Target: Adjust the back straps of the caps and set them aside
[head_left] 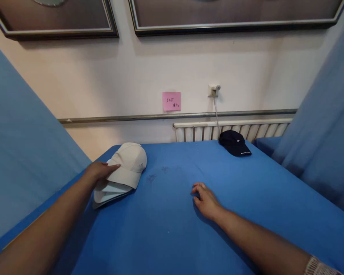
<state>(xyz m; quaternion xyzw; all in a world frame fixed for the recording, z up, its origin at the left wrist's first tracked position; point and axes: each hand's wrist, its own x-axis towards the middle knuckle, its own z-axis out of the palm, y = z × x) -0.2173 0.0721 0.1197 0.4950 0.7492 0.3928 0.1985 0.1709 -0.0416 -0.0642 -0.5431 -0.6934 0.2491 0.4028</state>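
Note:
My left hand [103, 170] grips the edge of a cream baseball cap [130, 160] at the left of the table, thumb on top. Under that cap are the brims of other caps, a pale blue-white one [110, 192] and a darker one below it, stacked on the blue cover. My right hand [205, 200] rests on or just over the middle of the blue table [166, 233], fingers loosely curled and apart, holding nothing. A dark navy cap [235, 143] with small white lettering sits at the far right edge, away from both hands.
Blue curtains hang at the left [25, 145] and right [323, 133]. Behind the table are a white radiator [197, 133], a metal rail [137, 117], a wall socket [213, 91] with a cord, and a pink note [171, 101]. Framed pictures hang above.

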